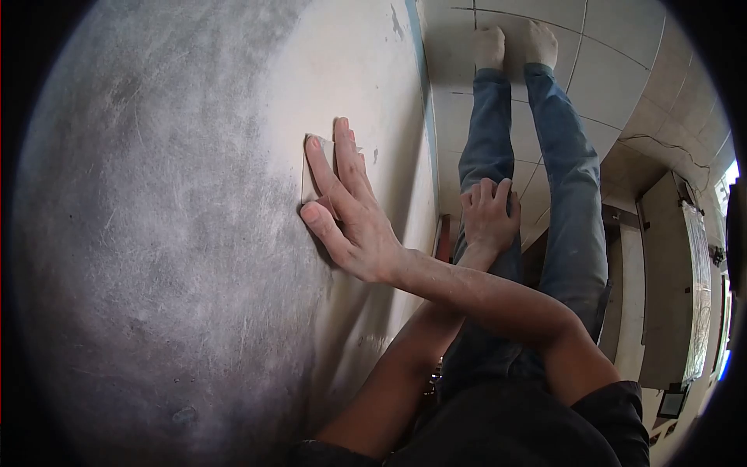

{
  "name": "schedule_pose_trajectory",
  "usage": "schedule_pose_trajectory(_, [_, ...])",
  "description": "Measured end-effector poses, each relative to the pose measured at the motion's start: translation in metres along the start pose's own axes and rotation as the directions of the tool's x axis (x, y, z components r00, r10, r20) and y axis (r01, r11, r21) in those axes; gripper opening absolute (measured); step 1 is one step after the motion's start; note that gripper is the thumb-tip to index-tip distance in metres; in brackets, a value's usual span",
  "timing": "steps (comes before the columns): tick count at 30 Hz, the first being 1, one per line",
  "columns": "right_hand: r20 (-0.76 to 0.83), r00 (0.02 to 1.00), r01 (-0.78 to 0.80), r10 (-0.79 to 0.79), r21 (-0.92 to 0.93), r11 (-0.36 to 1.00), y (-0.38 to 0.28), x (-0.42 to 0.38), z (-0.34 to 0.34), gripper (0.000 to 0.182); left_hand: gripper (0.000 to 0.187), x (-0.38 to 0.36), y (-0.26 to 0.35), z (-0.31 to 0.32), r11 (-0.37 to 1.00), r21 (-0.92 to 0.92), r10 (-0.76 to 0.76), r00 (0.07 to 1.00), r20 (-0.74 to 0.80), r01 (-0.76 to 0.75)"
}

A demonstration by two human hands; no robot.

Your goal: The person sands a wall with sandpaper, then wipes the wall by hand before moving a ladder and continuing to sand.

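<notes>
no readable text, labels or numbers

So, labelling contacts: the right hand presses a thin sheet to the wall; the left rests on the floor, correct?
Not the floor: the head view shows the left hand on the left leg. The right hand presses the sheet to the wall.

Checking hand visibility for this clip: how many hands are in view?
2: the right hand, spread over a thin sheet against the wall; the left hand, on the left trouser leg.
</notes>
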State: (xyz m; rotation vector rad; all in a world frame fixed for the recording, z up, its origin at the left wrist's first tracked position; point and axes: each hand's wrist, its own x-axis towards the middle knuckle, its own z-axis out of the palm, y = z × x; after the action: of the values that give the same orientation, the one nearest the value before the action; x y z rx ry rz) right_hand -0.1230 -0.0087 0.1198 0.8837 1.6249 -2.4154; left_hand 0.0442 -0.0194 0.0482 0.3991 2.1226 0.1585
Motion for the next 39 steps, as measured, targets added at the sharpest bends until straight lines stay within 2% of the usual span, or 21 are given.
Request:
schedule_pose_trajectory(2, [-0.006,1.0,-0.013,0.013,0.018,1.0,-0.006,-0.004,0.004,0.075,0.031,0.0,-0.002,0.002,1.0,0.007,0.013,1.0,-0.021,-0.013])
schedule_pose_trajectory(5, [-0.016,0.997,-0.078,0.078,0.027,0.997,-0.022,-0.01,0.01,0.071,0.031,-0.001,0.0,0.005,1.0,-0.004,0.01,1.0,-0.021,-0.01])
schedule_pose_trajectory(8, [-0.071,0.997,-0.045,0.042,-0.049,0.998,-0.019,0.008,0.007,0.071,0.03,0.003,0.002,0.0,1.0,-0.01,-0.019,1.0,-0.002,0.019])
schedule_pose_trajectory(11, [-0.259,0.956,-0.135,0.136,0.025,0.991,0.001,0.057,-0.004,0.066,0.03,-0.004,0.002,-0.001,1.0,-0.013,-0.022,1.0,-0.01,0.022])
schedule_pose_trajectory(14, [-0.177,0.97,-0.13,0.166,0.197,0.972,-0.016,0.038,-0.004,0.066,0.029,0.004,-0.002,0.002,1.0,-0.02,-0.011,1.0,-0.025,0.01])
schedule_pose_trajectory(15, [-0.132,0.988,-0.055,0.077,0.165,0.985,-0.02,0.014,0.002,0.064,0.029,0.001,0.0,0.005,0.999,-0.03,-0.021,1.0,-0.013,0.02])
schedule_pose_trajectory(18, [0.012,0.993,-0.114,0.115,0.238,0.965,-0.042,-0.034,0.004,0.062,0.029,0.002,0.002,0.002,0.999,-0.023,-0.024,0.999,-0.027,0.023])
schedule_pose_trajectory(19, [0.001,0.99,-0.139,0.144,0.26,0.955,-0.041,-0.031,0.0,0.061,0.029,0.005,0.003,0.003,1.0,-0.027,-0.017,0.999,-0.029,0.017])
schedule_pose_trajectory(22, [-0.147,0.919,-0.306,0.365,0.316,0.898,-0.02,0.015,-0.001,0.061,0.03,-0.003,0.004,-0.003,0.999,-0.024,-0.034,0.999,-0.008,0.033])
schedule_pose_trajectory(24, [-0.199,0.931,-0.243,0.306,0.288,0.926,-0.036,0.017,-0.011,0.062,0.03,0.003,0.005,-0.006,0.999,-0.019,-0.035,0.999,0.005,0.035])
schedule_pose_trajectory(26, [-0.158,0.92,-0.311,0.359,0.263,0.913,-0.042,0.003,0.01,0.064,0.03,0.003,0.003,-0.003,0.999,-0.026,-0.027,1.0,-0.01,0.027])
schedule_pose_trajectory(27, [-0.136,0.953,-0.214,0.27,0.329,0.92,-0.05,-0.014,0.013,0.064,0.03,0.002,0.003,-0.001,0.999,-0.032,-0.025,1.0,-0.008,0.025])
schedule_pose_trajectory(28, [-0.081,0.965,-0.21,0.251,0.34,0.917,-0.063,-0.023,0.008,0.064,0.03,0.001,0.003,0.0,0.999,-0.034,-0.029,1.0,-0.001,0.029])
schedule_pose_trajectory(30, [-0.143,0.961,-0.175,0.236,0.344,0.923,-0.055,-0.009,0.013,0.065,0.029,0.003,0.002,0.003,0.999,-0.036,-0.039,0.999,0.009,0.039])
schedule_pose_trajectory(33, [-0.196,0.922,-0.26,0.334,0.326,0.909,-0.014,0.048,-0.001,0.067,0.029,0.002,0.002,0.003,0.999,-0.026,-0.04,0.999,-0.004,0.04])
schedule_pose_trajectory(36, [-0.153,0.937,-0.266,0.315,0.274,0.924,-0.024,0.042,0.002,0.067,0.029,0.002,0.001,0.003,0.999,-0.034,-0.029,1.0,0.007,0.029])
schedule_pose_trajectory(39, [-0.084,0.963,-0.212,0.256,0.35,0.912,-0.05,0.002,0.008,0.066,0.03,0.002,-0.001,0.006,0.999,-0.039,-0.018,1.0,0.012,0.019])
